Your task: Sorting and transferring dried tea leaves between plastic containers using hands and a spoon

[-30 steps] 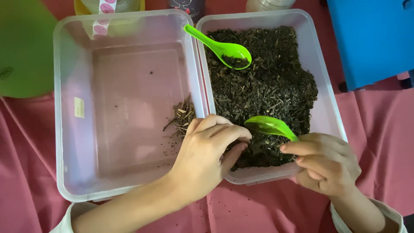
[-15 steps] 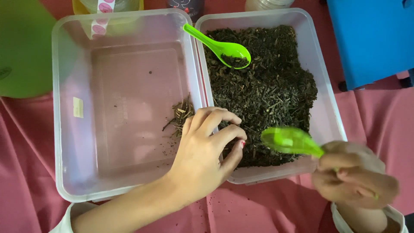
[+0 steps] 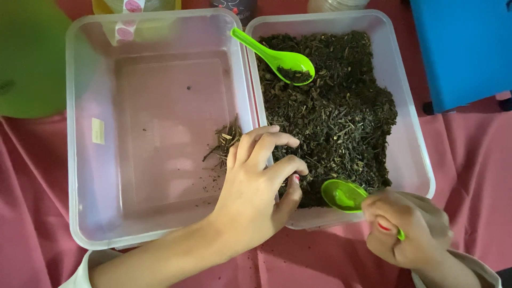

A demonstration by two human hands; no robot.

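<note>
Lowered since the earlier frame, your right hand (image 3: 408, 229) grips the empty green spoon (image 3: 344, 195) at the dried-herb tub's (image 3: 421, 160) near edge, while your left hand (image 3: 256, 186) pinches herbs, fingers curled.

left hand (image 3: 250, 197): bare forearm, pale cuff at lower left | right hand (image 3: 408, 229): beige cuff at lower right | nails: red polish on both hands

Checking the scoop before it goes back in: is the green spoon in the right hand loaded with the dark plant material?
No, the green spoon held by the right hand shows a bare bowl.
</note>
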